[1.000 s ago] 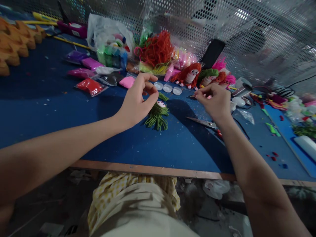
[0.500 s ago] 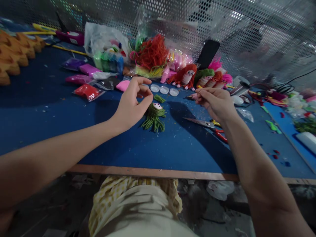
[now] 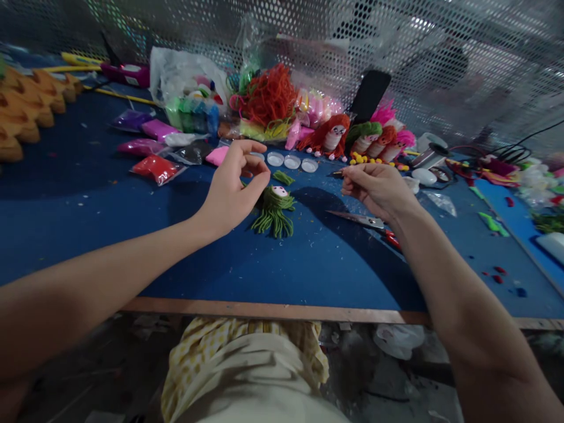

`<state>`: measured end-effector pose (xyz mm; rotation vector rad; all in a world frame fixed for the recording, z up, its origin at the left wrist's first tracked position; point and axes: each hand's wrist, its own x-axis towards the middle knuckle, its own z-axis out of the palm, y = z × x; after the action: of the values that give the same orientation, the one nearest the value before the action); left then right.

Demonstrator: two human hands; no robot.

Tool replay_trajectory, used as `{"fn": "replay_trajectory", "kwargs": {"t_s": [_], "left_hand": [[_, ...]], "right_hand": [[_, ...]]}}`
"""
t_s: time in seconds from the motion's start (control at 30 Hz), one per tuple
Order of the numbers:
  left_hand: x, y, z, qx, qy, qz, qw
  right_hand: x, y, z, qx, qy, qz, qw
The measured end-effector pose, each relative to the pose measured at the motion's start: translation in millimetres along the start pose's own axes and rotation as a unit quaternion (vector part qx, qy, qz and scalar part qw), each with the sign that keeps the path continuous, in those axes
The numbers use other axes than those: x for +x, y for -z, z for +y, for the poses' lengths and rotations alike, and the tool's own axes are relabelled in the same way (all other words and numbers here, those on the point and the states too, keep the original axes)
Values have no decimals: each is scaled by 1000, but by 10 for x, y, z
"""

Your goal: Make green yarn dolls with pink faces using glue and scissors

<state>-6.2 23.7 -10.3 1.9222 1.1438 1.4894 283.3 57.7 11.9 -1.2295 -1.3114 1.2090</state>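
Observation:
My left hand (image 3: pixel 235 191) hovers with curved fingers apart and nothing between them, just left of a doll head with green yarn hair (image 3: pixel 274 214) lying on the blue table. A short bundle of green yarn (image 3: pixel 283 177) lies behind the head. My right hand (image 3: pixel 374 185) has its fingers closed in a pinch at a small dark-tipped thing, mostly hidden by the fingers. Scissors with red handles (image 3: pixel 359 218) lie under and left of my right wrist, which partly covers them.
Three small clear dishes (image 3: pixel 292 162) stand behind the yarn. Finished dolls (image 3: pixel 333 136), a black phone (image 3: pixel 371 95) and red yarn (image 3: pixel 273 94) line the back. Coloured clay packets (image 3: pixel 156 168) lie at the left, orange molds (image 3: pixel 22 114) at the far left.
My right hand has shifted slightly left and down, and its fingers have drawn closer together. The left hand has hardly moved. The view has shifted slightly.

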Motion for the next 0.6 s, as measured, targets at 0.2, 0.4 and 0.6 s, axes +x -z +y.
{"fn": "replay_trajectory", "kwargs": {"t_s": [0.2, 0.4, 0.6], "left_hand": [[-10, 1, -10, -3, -2, 1, 1000], [-1, -1, -35, -6, -4, -2, 1000], [-1, 1, -21, 3, 0, 0, 1000]], "right_hand": [[-6, 48, -30, 12, 14, 16, 1000], [8, 156, -83, -17, -6, 50, 999], [35, 197, -101, -16, 22, 62, 998]]}}
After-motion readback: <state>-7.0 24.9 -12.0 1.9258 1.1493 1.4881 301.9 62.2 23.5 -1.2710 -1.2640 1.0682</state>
